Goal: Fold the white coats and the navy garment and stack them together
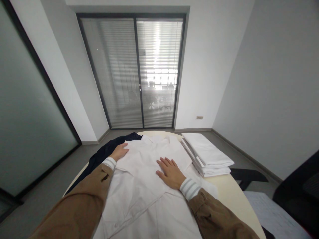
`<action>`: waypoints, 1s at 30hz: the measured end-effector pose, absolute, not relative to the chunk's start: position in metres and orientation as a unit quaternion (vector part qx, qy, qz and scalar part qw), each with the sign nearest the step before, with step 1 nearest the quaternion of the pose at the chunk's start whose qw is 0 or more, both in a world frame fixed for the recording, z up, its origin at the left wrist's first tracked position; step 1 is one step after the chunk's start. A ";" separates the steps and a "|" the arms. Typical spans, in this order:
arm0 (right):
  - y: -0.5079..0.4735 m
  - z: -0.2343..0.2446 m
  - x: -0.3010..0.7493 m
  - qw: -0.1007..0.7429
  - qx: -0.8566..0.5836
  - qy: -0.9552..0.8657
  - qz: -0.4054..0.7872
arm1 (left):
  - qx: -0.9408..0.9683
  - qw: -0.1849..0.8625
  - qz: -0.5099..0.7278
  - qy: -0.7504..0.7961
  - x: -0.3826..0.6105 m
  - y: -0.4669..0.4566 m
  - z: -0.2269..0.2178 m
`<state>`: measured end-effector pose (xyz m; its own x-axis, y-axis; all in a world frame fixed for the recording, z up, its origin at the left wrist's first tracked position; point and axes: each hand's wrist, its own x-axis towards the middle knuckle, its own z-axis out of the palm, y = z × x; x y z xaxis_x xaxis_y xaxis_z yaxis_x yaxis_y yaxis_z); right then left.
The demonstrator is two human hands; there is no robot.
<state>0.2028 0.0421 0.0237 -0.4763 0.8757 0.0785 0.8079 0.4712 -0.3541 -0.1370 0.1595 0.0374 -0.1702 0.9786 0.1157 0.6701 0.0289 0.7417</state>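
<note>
A white button shirt (147,179) is spread over the table, its collar at the far end and a row of buttons running diagonally across the near part. My right hand (171,173) lies flat on the middle of the shirt with the fingers apart. At the shirt's upper left edge rests my left hand (120,152), fingers stretched over the fabric. Beside that hand, dark navy clothing (106,151) lies along the table's left side, partly covered by the shirt.
A stack of folded white garments (206,154) sits at the right of the round cream table (230,192). Past the table's right edge stands a black chair (299,189), with a light patterned cloth or sheet (267,212) near it. Glass doors with blinds (134,73) are behind.
</note>
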 end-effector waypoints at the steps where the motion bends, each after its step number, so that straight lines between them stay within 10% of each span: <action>1: 0.042 0.023 0.203 0.120 -0.494 -0.850 0.140 | 0.607 0.229 0.344 0.679 -0.139 0.157 0.037; 30: 0.006 0.045 0.240 -0.031 -0.564 -0.813 0.141 | 0.723 0.051 0.196 0.661 -0.076 0.032 0.053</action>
<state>0.2402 0.0065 0.0453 -0.3623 0.9081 -0.2099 0.9257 0.3244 -0.1945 -0.0764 0.0320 0.0533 0.0506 0.9751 0.2159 0.9353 -0.1220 0.3321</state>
